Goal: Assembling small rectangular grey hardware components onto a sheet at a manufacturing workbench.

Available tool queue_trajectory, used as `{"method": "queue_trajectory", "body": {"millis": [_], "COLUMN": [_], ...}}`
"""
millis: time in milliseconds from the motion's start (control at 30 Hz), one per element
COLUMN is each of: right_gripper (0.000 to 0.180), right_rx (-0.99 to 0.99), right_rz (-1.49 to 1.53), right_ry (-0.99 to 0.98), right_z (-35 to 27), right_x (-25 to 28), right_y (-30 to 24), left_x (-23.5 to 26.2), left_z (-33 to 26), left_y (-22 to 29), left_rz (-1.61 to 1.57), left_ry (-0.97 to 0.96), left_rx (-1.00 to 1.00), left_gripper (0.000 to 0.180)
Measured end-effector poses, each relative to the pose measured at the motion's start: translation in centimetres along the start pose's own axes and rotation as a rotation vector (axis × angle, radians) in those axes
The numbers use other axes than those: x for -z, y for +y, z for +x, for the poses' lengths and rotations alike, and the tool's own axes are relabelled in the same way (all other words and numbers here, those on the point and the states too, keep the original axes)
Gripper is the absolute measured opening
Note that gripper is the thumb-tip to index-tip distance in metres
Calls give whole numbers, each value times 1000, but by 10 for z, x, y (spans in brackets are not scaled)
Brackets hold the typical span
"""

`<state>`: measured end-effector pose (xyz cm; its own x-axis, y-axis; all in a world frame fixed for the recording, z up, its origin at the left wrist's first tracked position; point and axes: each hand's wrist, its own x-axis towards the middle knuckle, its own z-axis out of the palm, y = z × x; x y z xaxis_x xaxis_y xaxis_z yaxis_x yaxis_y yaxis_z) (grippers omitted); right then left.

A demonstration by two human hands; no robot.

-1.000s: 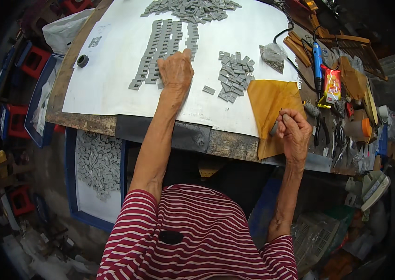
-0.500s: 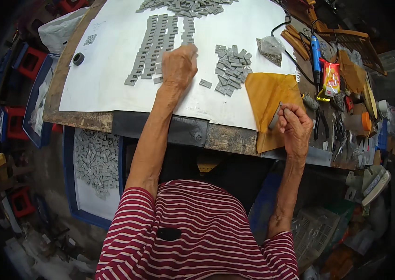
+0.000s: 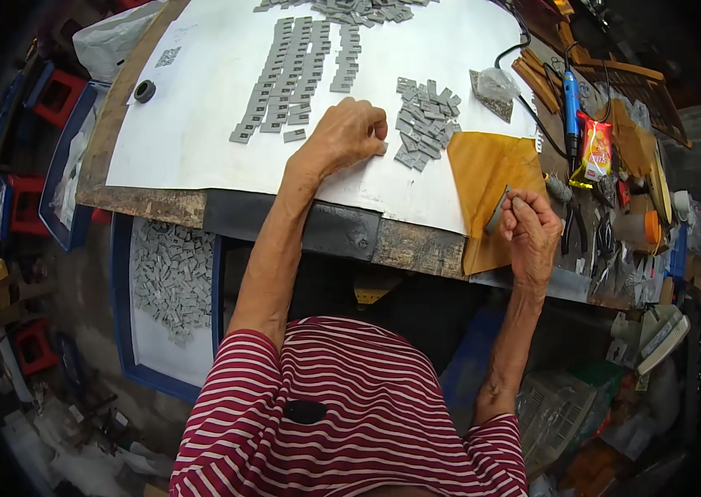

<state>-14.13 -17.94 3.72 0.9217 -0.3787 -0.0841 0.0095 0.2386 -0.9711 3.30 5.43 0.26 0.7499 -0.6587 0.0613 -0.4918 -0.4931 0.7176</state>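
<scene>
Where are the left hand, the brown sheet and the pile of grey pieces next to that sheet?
Left hand (image 3: pixel 342 137): head view, back of the hand.
Brown sheet (image 3: pixel 491 164): head view, bare upper part.
Pile of grey pieces (image 3: pixel 426 126): head view, middle of the pile.

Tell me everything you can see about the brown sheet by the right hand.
The brown sheet is amber-coloured, looks like paper, and is creased, with an uneven outline. It lies at the near right of the table, its left part over the white sheet, and its lower end drapes over the table's front edge. The right hand covers part of its right side; whether they touch is unclear. A slim dark piece at that hand's fingertips shows in front of it.
</scene>
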Motion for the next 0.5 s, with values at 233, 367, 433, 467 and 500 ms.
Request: {"method": "queue_trajectory", "body": {"millis": [233,367,433,467,500], "right_gripper": [15,15,14,14,14], "right_rx": [-5,15,14,20,28], "right_rz": [2,-22,-26,-32,-36], "right_ry": [-7,8,0,0,1], "right_z": [1,-1,-1,-1,-1], "right_x": [-5,-3,-4,-4,-4], "right_y": [1,0,0,1,1], "left_x": [-3,-3,-2,-3,-4], "left_z": [0,0,-1,-1,0], "left_y": [1,4,6,5,2], "left_rz": [-11,-105,-178,-199,-222], "left_ry": [-13,24,74,114,153], "left_rx": [-23,-45,-39,-61,-84], "left_gripper": [13,14,17,17,18]}}
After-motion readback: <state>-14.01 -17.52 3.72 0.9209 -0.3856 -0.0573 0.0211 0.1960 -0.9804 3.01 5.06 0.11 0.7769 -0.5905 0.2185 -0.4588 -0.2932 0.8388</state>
